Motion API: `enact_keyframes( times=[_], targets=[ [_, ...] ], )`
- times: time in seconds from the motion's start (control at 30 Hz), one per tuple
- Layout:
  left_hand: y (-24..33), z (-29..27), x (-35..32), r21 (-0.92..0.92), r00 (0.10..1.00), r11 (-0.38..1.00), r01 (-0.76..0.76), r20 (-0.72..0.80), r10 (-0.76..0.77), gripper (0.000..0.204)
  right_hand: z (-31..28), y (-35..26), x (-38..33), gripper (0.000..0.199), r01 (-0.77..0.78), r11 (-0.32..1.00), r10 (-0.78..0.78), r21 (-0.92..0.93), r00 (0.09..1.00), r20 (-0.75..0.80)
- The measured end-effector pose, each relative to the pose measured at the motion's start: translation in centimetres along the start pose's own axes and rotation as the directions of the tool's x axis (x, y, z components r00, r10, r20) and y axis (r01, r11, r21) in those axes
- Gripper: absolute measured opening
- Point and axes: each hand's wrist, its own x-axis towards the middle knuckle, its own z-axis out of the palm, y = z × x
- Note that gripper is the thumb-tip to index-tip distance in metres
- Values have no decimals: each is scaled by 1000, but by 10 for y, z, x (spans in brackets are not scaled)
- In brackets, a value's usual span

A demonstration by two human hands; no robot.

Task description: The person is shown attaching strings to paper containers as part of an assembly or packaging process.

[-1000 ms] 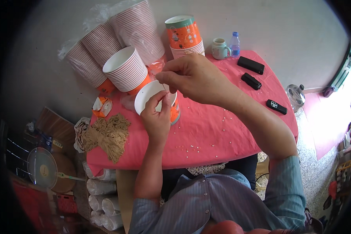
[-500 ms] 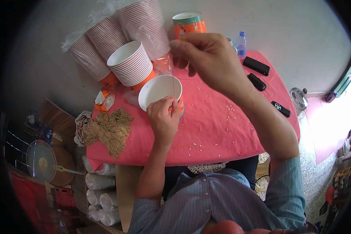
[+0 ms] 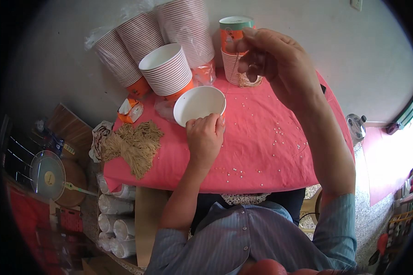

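Clear plastic sleeves (image 3: 188,27) wrap tall cup stacks leaning on wall at table's far edge, striped pink-white with orange bases showing through. Small orange-white packet (image 3: 130,110) lies at table's left corner, beside tan twine bundle. Orange-teal printed cup stack (image 3: 234,32) stands at far edge, partly behind raised right hand. White wall plate (image 3: 356,4) at top right. No screens.

Single head view, fisheye, looking steeply down from close above onto pink table (image 3: 270,151); forearms enter from lower edge; wall at top.
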Motion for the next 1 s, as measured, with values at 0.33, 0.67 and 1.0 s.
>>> enact_keyframes(
  times=[0.33,0.67,1.0],
  targets=[
    [0,7,-1,93,1000,996,-4,28,1,13,-21,-20,-19,37,49,942,-132,333,964,232],
    [71,10,-5,114,984,987,-114,150,96,7,-24,-50,-2,26,334,888,-350,-317,937,7],
    [118,15,-3,26,956,992,-121,271,109,3,1,-65,30,27,310,893,-284,-326,951,125]
  ],
)
